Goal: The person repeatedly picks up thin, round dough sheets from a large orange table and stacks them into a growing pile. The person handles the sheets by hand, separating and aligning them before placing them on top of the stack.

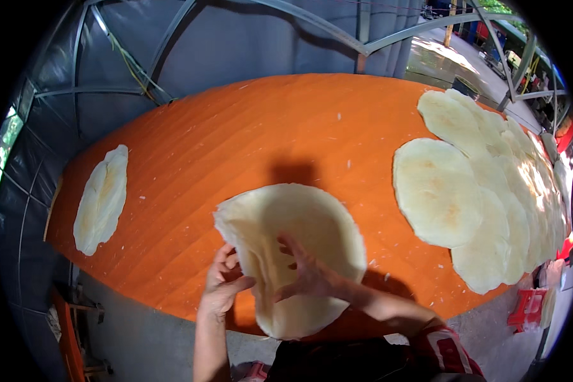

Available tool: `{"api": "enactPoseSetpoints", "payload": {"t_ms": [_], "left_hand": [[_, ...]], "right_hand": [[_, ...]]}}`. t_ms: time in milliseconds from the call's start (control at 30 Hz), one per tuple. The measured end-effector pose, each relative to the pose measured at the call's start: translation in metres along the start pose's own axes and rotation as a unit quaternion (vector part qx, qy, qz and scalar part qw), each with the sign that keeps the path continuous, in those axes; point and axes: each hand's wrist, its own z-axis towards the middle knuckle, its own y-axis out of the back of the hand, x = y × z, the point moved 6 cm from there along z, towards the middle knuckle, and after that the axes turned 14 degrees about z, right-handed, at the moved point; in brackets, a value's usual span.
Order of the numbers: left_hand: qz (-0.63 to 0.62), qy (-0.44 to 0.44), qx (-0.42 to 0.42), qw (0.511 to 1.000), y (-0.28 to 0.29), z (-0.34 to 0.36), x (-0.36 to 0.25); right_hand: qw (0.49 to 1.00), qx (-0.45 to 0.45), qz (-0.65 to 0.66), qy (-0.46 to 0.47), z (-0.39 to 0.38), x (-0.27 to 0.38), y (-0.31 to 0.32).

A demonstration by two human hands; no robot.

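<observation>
"Right hand (312, 277) and left hand (224, 280), nearest the camera: over what do they stand?"

"Over a round, pale flatbread (330, 239) at the near edge of the orange table (235, 146), its left part raised in a fold."

"And the state of the fingers?"

"Left: curved at the outer side of the fold; whether they grip it, one cannot tell. Right: spread and released, at the inner side; contact with the dough cannot be told."

"What surrounds it?"

"Left, well apart: a narrow flatbread (102, 204), creased lengthwise. Right: a group of overlapping flatbreads (436, 191), faintly browned in places."

"And beyond the table?"

"Far side: a grey sheet wall (248, 44) with a metal frame (420, 32). Near right, below table level: a red plastic stool (526, 309)."
</observation>
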Motion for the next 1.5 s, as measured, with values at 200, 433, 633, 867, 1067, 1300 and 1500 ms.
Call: {"api": "enactPoseSetpoints", "payload": {"t_ms": [200,433,633,867,1067,1300,1500], "left_hand": [[-0.053,0.000,0.020,0.998,0.036,-0.012,0.015],[0.299,-0.092,-0.057,0.948,0.061,-0.016,0.035],[0.115,-0.018,-0.075,0.990,0.154,-0.031,0.086],[0.050,0.135,-0.105,0.984,0.241,-0.006,0.132],[-0.164,0.054,0.155,0.973,0.146,-0.032,0.028],[0.087,-0.034,0.059,0.994,0.069,0.008,0.003],[0.087,-0.034,0.042,0.995,0.083,0.002,0.010]], "right_hand": [[0.988,-0.058,0.008,-0.144,0.014,0.009,-0.048],[0.964,-0.096,-0.103,-0.227,-0.001,-0.037,-0.094],[0.934,-0.275,-0.003,-0.228,-0.005,0.002,0.004],[0.848,-0.517,-0.013,-0.116,-0.274,0.106,0.236],[0.568,-0.518,-0.595,-0.234,-0.292,0.127,0.233],[0.994,-0.032,-0.071,-0.070,-0.003,0.027,-0.072],[0.982,-0.105,0.032,-0.150,0.028,0.015,-0.110]]}}
